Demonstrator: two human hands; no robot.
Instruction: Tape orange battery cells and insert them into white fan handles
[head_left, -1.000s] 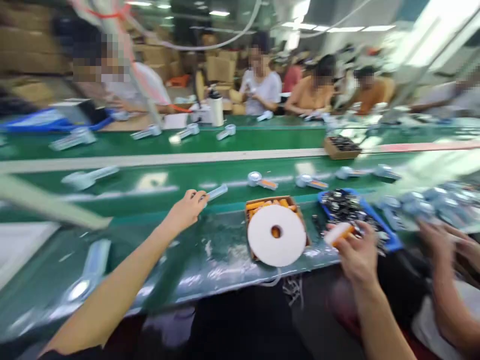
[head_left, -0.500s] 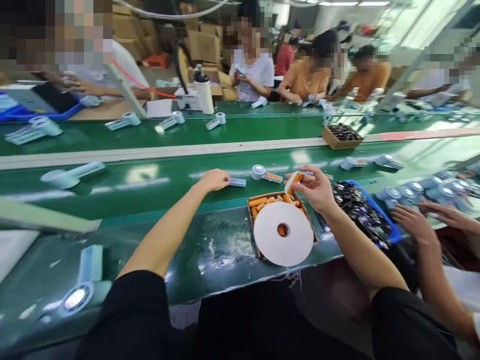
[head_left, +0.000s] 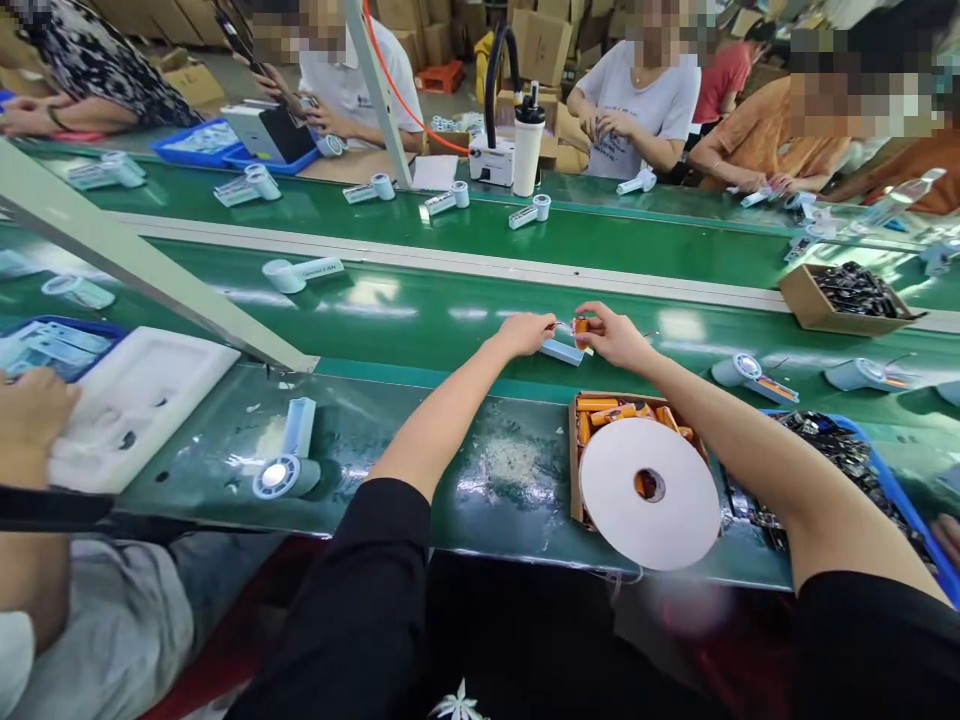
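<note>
My left hand is closed over the head end of a light-blue handheld fan on the green belt, hiding that end. The fan's open handle sticks out to the right, and thin wires show by my left fingertips. Between the thumb and fingers of my right hand is an orange battery, just above the handle. Below my right forearm sits a cardboard box of orange batteries, with a large white roll of tape lying across it.
A blue tray of black parts lies at right. Another fan rests on the bench at left, near a white foam tray and a slanted metal post. Co-workers sit opposite and at both sides.
The view has swung left. My right hand has brought the battery over to the fan's handle, close to my left hand. The white piece at the battery no longer shows.
</note>
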